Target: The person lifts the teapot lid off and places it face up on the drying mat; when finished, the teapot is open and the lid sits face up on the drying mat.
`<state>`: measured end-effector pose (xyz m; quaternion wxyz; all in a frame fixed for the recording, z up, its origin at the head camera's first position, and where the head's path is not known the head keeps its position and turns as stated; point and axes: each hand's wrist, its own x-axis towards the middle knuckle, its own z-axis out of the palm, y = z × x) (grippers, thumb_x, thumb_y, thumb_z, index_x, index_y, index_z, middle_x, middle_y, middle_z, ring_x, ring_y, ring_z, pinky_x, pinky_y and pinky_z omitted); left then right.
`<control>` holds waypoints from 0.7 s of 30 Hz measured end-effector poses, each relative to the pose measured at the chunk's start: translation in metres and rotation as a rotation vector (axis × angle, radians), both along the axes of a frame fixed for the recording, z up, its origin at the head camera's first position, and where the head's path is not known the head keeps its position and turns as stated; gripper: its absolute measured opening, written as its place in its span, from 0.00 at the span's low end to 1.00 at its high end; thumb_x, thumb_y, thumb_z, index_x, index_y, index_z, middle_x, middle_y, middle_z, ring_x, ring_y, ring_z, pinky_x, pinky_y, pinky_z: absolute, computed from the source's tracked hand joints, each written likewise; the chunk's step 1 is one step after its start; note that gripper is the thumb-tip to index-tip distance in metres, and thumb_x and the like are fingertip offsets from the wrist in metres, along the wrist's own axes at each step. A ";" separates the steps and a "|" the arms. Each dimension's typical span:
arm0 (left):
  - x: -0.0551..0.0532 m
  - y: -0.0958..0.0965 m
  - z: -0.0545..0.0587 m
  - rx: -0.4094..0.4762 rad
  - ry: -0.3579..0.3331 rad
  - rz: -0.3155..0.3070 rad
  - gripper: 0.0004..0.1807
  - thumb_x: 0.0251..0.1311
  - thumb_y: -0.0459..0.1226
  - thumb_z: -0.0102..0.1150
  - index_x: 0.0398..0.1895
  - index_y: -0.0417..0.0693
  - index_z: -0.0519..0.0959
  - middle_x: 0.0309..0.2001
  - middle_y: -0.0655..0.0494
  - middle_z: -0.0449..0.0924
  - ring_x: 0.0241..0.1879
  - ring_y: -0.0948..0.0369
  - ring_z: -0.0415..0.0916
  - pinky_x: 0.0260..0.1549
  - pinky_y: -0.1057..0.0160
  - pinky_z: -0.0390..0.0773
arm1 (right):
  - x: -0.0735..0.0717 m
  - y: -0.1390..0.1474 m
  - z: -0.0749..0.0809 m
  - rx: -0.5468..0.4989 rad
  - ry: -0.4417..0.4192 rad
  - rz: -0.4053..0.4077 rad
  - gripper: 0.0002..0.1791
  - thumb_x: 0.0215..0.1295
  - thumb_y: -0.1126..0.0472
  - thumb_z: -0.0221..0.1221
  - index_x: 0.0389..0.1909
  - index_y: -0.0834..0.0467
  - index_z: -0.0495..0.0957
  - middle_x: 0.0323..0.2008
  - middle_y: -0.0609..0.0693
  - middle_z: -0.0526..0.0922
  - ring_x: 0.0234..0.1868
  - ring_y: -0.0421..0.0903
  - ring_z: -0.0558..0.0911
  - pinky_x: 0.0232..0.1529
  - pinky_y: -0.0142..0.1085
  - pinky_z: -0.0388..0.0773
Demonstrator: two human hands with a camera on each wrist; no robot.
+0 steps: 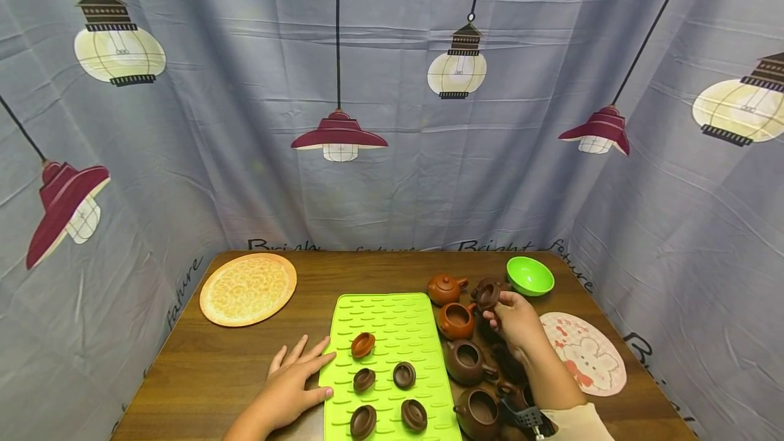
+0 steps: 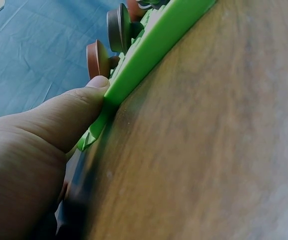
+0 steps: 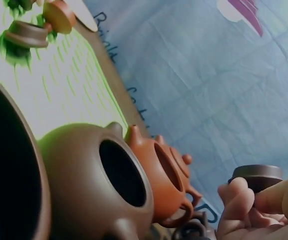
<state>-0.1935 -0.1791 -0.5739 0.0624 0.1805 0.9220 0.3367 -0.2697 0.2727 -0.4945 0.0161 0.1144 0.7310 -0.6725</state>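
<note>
My right hand pinches a dark brown teapot lid between thumb and fingers. It overlaps a small dark teapot near the green bowl in the head view. My left hand lies at the left edge of the lime green mat, fingers spread and thumb against the edge. On the mat lie an orange lid and several dark brown lids. Right of the mat stand an orange teapot with its lid on, a lidless orange teapot and lidless brown teapots.
More dark teapots sit partly hidden under my right forearm. A bright green bowl stands at the back right, with a round rabbit-print mat in front of it. At the back left lies a round yellow mat. A grey-blue curtain surrounds the table.
</note>
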 end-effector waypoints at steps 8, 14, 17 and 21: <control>0.000 0.000 -0.001 -0.006 0.001 0.001 0.40 0.62 0.60 0.69 0.75 0.57 0.74 0.83 0.60 0.56 0.83 0.35 0.42 0.73 0.26 0.27 | 0.002 -0.008 -0.003 -0.256 -0.023 0.041 0.12 0.85 0.65 0.46 0.63 0.59 0.66 0.43 0.50 0.88 0.29 0.32 0.79 0.28 0.21 0.78; -0.001 0.000 -0.001 -0.009 0.000 -0.002 0.39 0.62 0.59 0.68 0.75 0.57 0.74 0.83 0.59 0.56 0.83 0.35 0.42 0.73 0.26 0.27 | 0.003 -0.020 -0.002 -0.349 -0.018 0.064 0.12 0.85 0.65 0.45 0.62 0.57 0.67 0.45 0.51 0.87 0.29 0.33 0.77 0.27 0.21 0.76; -0.001 0.000 0.000 -0.010 0.000 -0.005 0.39 0.62 0.60 0.68 0.75 0.57 0.74 0.83 0.59 0.57 0.83 0.35 0.42 0.72 0.26 0.27 | 0.004 -0.027 -0.001 -0.370 -0.013 0.086 0.14 0.85 0.66 0.44 0.65 0.58 0.66 0.45 0.51 0.85 0.29 0.34 0.76 0.28 0.21 0.74; -0.001 0.000 -0.001 -0.007 0.004 -0.001 0.40 0.62 0.60 0.68 0.75 0.56 0.74 0.83 0.59 0.57 0.83 0.35 0.42 0.72 0.26 0.27 | 0.006 -0.039 0.000 -0.403 -0.007 0.119 0.15 0.86 0.64 0.44 0.68 0.58 0.63 0.47 0.51 0.82 0.30 0.34 0.76 0.29 0.22 0.74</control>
